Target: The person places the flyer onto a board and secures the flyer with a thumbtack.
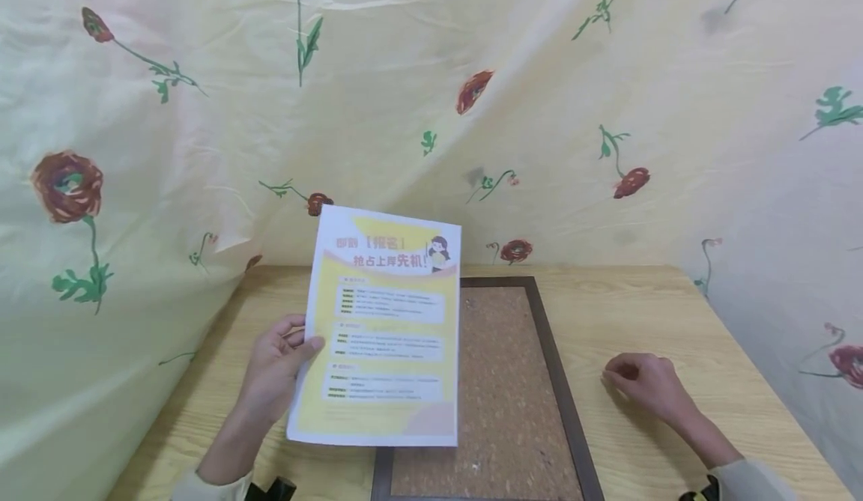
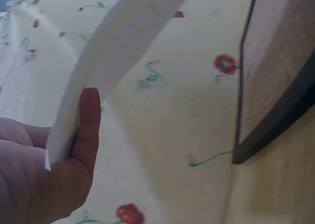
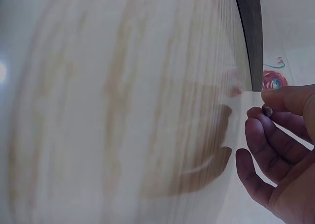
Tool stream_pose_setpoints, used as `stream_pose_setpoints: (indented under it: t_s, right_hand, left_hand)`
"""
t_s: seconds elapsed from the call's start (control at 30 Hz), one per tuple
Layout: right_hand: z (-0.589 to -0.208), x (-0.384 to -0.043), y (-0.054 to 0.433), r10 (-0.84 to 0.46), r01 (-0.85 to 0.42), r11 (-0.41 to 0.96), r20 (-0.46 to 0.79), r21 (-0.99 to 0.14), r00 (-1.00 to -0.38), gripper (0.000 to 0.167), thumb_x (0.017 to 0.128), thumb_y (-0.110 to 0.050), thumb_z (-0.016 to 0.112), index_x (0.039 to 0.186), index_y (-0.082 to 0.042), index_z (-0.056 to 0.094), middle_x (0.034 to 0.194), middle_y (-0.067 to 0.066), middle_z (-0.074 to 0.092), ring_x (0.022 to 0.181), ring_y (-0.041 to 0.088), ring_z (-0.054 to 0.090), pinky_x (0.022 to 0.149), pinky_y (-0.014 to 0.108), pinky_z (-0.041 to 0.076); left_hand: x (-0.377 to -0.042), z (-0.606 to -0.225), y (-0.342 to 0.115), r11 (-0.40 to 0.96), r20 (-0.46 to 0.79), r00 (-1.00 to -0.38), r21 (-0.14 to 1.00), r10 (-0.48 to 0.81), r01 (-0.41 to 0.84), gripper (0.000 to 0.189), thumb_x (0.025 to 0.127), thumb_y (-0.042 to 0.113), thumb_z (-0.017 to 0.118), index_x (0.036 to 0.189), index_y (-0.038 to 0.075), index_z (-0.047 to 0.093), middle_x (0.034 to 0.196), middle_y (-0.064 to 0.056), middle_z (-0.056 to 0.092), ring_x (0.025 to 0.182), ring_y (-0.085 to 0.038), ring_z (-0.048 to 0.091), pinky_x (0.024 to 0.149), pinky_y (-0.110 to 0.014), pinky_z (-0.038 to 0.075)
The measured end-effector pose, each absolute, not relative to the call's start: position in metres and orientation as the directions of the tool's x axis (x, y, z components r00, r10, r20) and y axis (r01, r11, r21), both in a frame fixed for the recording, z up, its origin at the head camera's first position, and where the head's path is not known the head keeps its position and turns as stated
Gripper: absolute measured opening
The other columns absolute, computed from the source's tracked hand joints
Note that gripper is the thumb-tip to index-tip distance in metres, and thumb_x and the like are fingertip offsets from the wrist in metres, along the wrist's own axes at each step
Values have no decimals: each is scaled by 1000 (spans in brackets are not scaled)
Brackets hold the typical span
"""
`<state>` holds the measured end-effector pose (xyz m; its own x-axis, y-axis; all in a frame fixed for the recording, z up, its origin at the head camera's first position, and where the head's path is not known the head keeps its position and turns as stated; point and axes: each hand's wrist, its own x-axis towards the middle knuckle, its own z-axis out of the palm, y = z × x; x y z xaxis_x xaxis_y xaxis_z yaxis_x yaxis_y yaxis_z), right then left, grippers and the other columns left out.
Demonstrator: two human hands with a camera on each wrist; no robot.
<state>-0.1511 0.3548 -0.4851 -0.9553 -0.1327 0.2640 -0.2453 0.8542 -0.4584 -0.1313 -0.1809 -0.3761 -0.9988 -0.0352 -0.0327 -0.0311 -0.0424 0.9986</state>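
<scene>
My left hand (image 1: 271, 366) pinches the left edge of a printed poster (image 1: 391, 336), thumb on its face and the other fingers behind. The sheet is yellow and white, with red headings, text blocks and a cartoon figure. It stands nearly upright and hides the left part of a cork board (image 1: 509, 381) in a dark frame. In the left wrist view the paper (image 2: 115, 51) bows in the grip. To the right of the board, my right hand (image 1: 650, 385) hovers low over the table. Its thumb and index finger pinch a small dark rounded piece (image 3: 267, 110).
The board lies on a light wood-grain table (image 1: 627, 299), its dark frame (image 1: 559, 374) raised along the rim. A cream cloth (image 1: 377, 111) with red flowers hangs behind the table and along both sides.
</scene>
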Motion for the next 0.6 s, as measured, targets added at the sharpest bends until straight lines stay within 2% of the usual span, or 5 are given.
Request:
stream_pose_setpoints:
  t_s: [0.1,0.23,0.43,0.6]
  right_hand:
    - [-484,-150,355,-121,-227,856,247,-464,-961,5,79,-8,80,80,-8,75,77,0,72,66,11,64,58,25,51]
    - [-483,-149,354,-116,-220,852,238,-476,-964,8,81,-12,80,81,-5,75,77,1,73,65,10,63,56,24,50]
    - [-482,-147,354,-120,-226,843,239,-489,-964,5,82,-10,78,85,-7,76,73,-1,71,61,5,61,54,24,49]
    - [-481,-145,356,-104,-212,844,239,-493,-966,5,83,-14,78,84,-10,75,70,-4,69,58,4,58,54,24,47]
  left_hand:
    - [-139,-394,-168,-58,-102,-993,993,-51,-99,29,97,-6,53,126,-4,52,113,-24,68,90,-33,71,74,-44,59]
    - [-146,-419,-151,-62,-162,-986,985,-31,-160,30,98,-4,52,128,0,52,113,-23,67,92,-34,71,75,-44,59]
    - [-148,-448,-131,-71,-181,-981,980,66,-185,31,99,-4,48,131,-8,45,113,-27,65,95,-38,69,76,-45,58]
    - [-151,-460,-122,-49,-185,-980,981,70,-189,31,98,-5,47,129,-10,44,112,-29,65,95,-39,69,76,-43,59]
